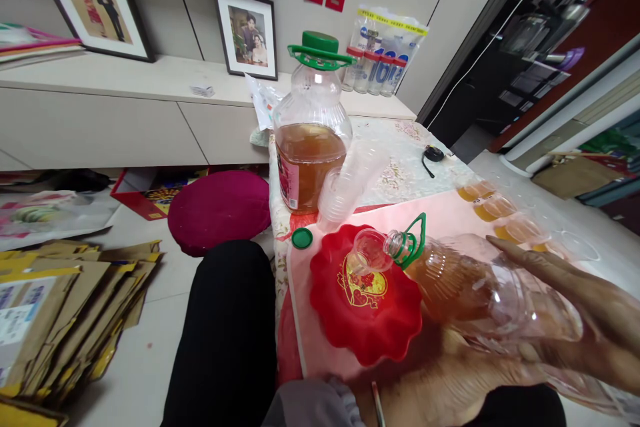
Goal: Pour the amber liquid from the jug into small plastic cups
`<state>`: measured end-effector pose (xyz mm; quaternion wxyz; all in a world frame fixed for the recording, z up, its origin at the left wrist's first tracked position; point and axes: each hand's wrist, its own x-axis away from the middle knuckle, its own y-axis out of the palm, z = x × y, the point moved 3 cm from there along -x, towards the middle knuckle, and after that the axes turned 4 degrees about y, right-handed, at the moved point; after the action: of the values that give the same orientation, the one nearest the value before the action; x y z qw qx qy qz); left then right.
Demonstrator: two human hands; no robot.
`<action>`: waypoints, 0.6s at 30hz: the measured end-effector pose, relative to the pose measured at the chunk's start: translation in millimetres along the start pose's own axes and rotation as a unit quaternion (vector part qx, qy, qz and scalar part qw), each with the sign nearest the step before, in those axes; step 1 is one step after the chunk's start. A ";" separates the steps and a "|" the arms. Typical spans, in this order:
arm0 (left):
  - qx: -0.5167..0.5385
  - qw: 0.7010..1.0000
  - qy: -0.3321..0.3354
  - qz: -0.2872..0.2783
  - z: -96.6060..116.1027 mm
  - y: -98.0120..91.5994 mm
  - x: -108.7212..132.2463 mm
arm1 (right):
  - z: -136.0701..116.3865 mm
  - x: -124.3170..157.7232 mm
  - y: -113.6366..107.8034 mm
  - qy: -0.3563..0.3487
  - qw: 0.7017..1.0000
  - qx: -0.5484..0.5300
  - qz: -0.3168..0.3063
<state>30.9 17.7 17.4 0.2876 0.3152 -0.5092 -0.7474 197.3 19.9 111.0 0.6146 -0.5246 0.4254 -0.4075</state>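
A clear plastic bottle (460, 277) of amber-brown liquid lies tilted almost level, its green-ringed neck pointing left. Under its body, my left hand (445, 373) supports it, fingers partly hidden. My right hand (575, 300) grips the bottle's rear from the right side. The uncapped mouth is at the rim of a clear plastic cup (370, 247), which sits in a red scalloped dish (335, 307); whether liquid is running out I cannot tell. A green cap (302, 238) lies left of the dish. Behind stands a large green-lidded jug (313, 167), partly filled with brown liquid.
A stack of clear cups (345, 190) leans beside the jug. Several cups with amber liquid (495, 207) line the table's right side, close to my right hand. Farther back lies a small black object (433, 154). Folded cardboard (75, 320) and a maroon cushion (220, 210) are at left.
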 end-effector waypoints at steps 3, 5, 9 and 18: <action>0.004 1.000 -0.006 0.000 0.8 0.8 -0.2 | -0.7 -0.6 0.3 -0.007 1.000 -0.007 0.002; 0.005 1.000 -0.004 0.000 1.8 1.3 -0.4 | -1.1 -1.6 0.6 -0.008 1.000 -0.008 -0.002; 0.010 1.000 -0.001 -0.002 3.8 3.1 -0.8 | 1.0 -1.4 1.7 0.001 1.000 0.003 -0.004; 0.015 1.000 -0.009 0.000 2.6 2.0 -1.5 | 4.6 0.3 3.3 0.005 1.000 -0.001 -0.009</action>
<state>30.1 19.7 20.3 0.2782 0.3130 -0.5228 -0.7425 201.9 21.3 108.1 0.6084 -0.5267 0.4244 -0.4152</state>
